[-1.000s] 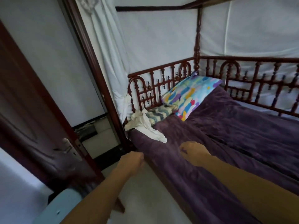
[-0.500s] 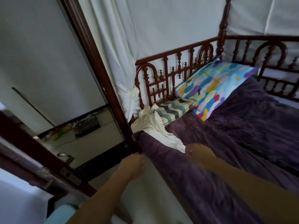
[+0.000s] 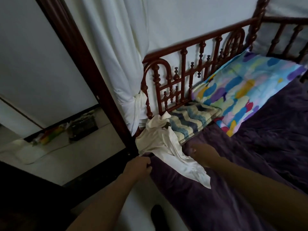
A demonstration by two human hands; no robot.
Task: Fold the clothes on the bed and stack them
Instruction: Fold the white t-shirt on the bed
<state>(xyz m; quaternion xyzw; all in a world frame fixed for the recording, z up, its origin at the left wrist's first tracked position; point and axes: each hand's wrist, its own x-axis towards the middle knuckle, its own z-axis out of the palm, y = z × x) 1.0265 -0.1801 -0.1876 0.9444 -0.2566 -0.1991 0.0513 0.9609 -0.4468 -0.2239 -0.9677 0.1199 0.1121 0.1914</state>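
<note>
White garment (image 3: 164,147) lay crumpled. Left hand (image 3: 138,165) curled below it, right hand (image 3: 202,153) beside it; grips were unclear. Risk: blanket (image 3: 191,205) beneath could be pinched up too.

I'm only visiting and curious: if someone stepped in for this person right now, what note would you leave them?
Left hand: fingers curled at the bed's near corner, just below the crumpled cream-white cloth garment; unclear whether it grips anything.
Right hand: loosely curled over the dark purple fuzzy blanket, beside the garment, holding nothing visible.
Garment: lies at the headboard corner, partly over a folded wavy-striped blue and cream cloth.
Done: nothing folded, no stack.
Left: pick up the garment, fold it, start the stack.
</note>
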